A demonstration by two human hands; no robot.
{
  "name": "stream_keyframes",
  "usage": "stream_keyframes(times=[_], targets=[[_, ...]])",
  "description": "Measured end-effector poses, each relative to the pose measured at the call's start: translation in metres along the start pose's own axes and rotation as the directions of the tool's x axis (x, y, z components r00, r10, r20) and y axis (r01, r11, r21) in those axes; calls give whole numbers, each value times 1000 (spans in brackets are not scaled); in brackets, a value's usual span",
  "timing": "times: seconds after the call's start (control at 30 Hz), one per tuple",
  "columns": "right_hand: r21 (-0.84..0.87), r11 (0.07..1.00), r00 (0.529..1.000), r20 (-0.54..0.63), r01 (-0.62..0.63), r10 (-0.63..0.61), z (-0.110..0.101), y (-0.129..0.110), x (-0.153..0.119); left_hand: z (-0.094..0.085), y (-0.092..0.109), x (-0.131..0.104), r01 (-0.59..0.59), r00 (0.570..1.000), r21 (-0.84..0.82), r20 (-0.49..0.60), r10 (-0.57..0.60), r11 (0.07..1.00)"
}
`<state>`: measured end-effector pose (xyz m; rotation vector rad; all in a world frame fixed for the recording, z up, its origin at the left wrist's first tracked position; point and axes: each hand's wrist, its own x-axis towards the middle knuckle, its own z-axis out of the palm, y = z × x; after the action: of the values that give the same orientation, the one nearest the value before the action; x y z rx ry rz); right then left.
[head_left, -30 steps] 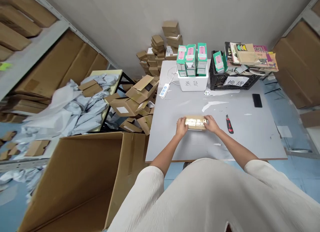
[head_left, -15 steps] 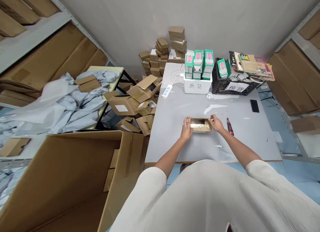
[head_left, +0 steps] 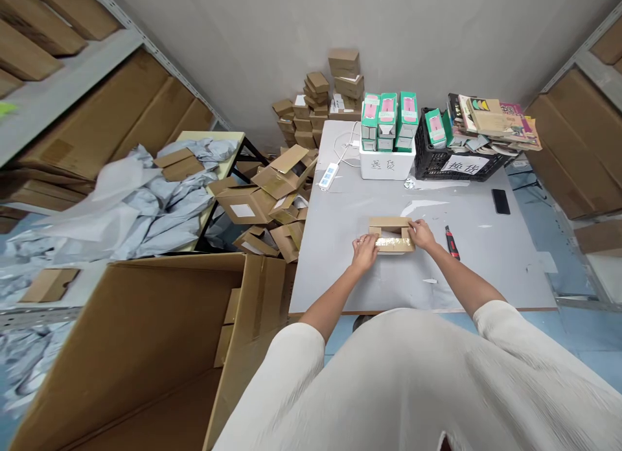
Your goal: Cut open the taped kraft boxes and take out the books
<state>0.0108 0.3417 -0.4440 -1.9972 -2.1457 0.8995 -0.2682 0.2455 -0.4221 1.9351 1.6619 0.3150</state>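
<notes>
A small brown cardboard box [head_left: 394, 246] lies on the grey table with its top flaps parted and shiny tape along the near flap. Something whitish shows inside it. My left hand [head_left: 364, 251] grips the box's left end, fingers bent over the near flap. At the far right corner, my right hand [head_left: 422, 234] pinches a flap between thumb and fingers. A red and black utility knife [head_left: 452, 243] rests just right of my right hand.
Behind the box stand a white bin [head_left: 387, 165] of green boxes and a black crate [head_left: 457, 168] topped with books. A phone [head_left: 501, 201] lies right, a power strip [head_left: 329, 177] left. A large open carton [head_left: 253, 295] and piled boxes stand left of the table [head_left: 335, 276].
The small box's top has come open: its far flap now stands back and the inside shows. Both hands remain at its ends. The view has shifted slightly.
</notes>
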Motion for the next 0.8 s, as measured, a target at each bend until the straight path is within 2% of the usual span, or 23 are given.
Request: stream_keyframes(times=[0.17,0.27,0.5,0.67,0.8], targets=[[-76,994,992,106,77,-69,-4,2,9,-7,6,-5,12,999,-28,-41,-14,1000],[-107,991,988,139,84,-69,-8,-2,11,-7,8,-10,18,997,-74,-68,-24,997],[-188,981,988,152,41,-12,0,-18,2,1,-2,-28,-87,995,-31,44,88,996],[-147,989,997,81,19,-7,16,-20,2,8,-2,-13,-27,995,96,98,18,995],[-154,988,998,62,12,-2,23,-18,3,6,4,6,-94,983,151,170,68,984]])
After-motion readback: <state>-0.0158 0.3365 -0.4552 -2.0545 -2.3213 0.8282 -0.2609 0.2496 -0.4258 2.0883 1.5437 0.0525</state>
